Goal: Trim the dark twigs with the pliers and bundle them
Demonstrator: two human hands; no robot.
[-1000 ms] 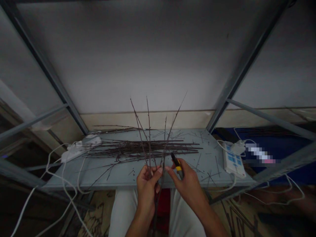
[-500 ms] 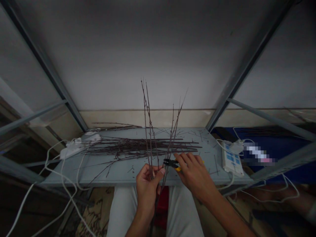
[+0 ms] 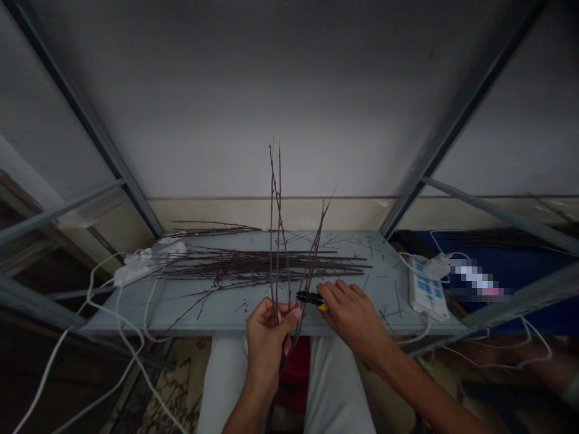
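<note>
Thin dark twigs (image 3: 279, 241) stand upright in my left hand (image 3: 268, 334), which pinches them with thumb and fingers near the table's front edge. To their right, another branching group of twigs (image 3: 313, 256) leans to the right, its stems passing down beside the left thumb. My right hand (image 3: 350, 310) is closed around black-jawed cutting pliers (image 3: 309, 297) with yellow on the handles. The jaws point left and lie against the leaning stems, just above my left thumb. Whether the jaws are apart is too small to tell.
A pile of dark twigs (image 3: 253, 265) lies across the grey table (image 3: 212, 319), with a smaller bunch (image 3: 217, 230) behind it. Small clippings are scattered about. Power strips (image 3: 427, 289) (image 3: 133, 268) with white cables sit at both sides. Grey metal posts (image 3: 136, 205) frame the table.
The pliers have shifted slightly left, further onto the leaning stems. The upright twigs have swung a little right in view, and the leaning twigs' tops are closer together and lower.
</note>
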